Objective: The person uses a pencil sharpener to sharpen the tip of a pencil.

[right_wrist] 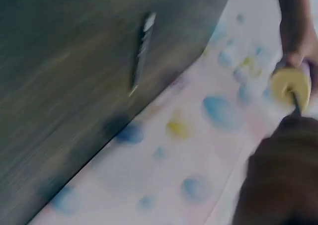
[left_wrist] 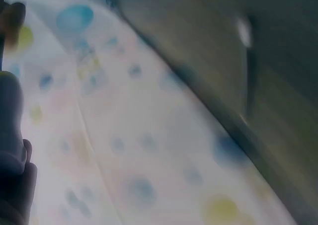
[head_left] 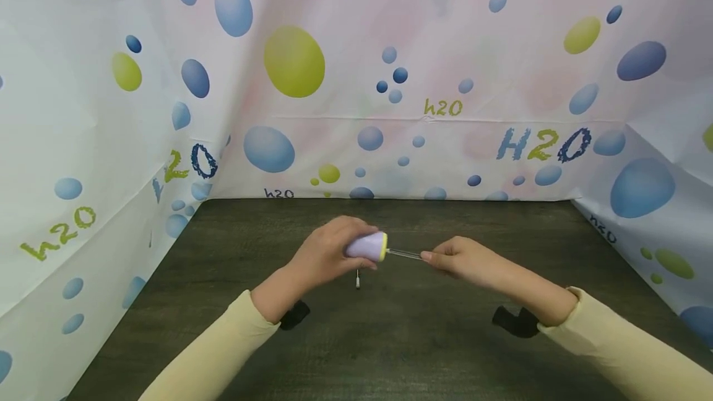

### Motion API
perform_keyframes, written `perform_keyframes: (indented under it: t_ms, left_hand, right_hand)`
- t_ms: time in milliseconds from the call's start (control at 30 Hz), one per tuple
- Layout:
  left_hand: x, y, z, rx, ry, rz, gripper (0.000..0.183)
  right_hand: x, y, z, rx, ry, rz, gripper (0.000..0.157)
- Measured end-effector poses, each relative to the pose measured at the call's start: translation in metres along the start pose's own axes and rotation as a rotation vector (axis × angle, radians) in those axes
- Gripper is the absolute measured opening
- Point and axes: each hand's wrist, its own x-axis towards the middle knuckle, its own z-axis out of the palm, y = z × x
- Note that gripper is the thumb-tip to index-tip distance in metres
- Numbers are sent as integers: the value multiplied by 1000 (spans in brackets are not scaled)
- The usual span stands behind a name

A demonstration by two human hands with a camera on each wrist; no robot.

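My left hand [head_left: 325,249] grips a lavender cylindrical handle [head_left: 364,247] with a yellow end, held sideways above the table. A thin metal shaft [head_left: 402,254], made of what look like parallel wires, runs from the yellow end to my right hand [head_left: 468,260]. Thumb and fingers of that hand pinch its far end. The right wrist view shows the yellow end [right_wrist: 283,78] with the shaft at its centre hole. Below the handle, on the table, lies a slim silver rod with a spiral look [right_wrist: 142,51]; part of it is hidden behind the left hand in the head view.
The dark wood-grain table [head_left: 390,339] is bordered at the back and sides by a white sheet [head_left: 345,91] printed with blue and green drops. Black straps [head_left: 515,322] hang at both wrists.
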Motion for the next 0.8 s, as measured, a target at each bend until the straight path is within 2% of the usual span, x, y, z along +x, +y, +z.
perform_keyframes:
  t_ms: [100,167,300,400,600,800]
  left_hand:
    - [-15,-15,-13,14,77,-149,57]
    - [-22,-24,-21,2,115,-213,58]
    - [-23,-32,-26,-20,111,-190,57]
    - [-19,-32,-25,-40,102,-171,56]
    - [-20,-30,-22,-42,106,-188,56]
    - [-19,-31,-22,-52,125,-155,58]
  right_hand:
    - [-12,9,-11,43,-4,29,51]
    - [-18,12,-18,79,1,47,52]
    - [-20,12,-26,71,34,45,52]
    - [-20,12,-26,62,39,47,51]
    - [-21,15,-24,75,33,50,51]
    - [-23,17,-27,91,32,41,53]
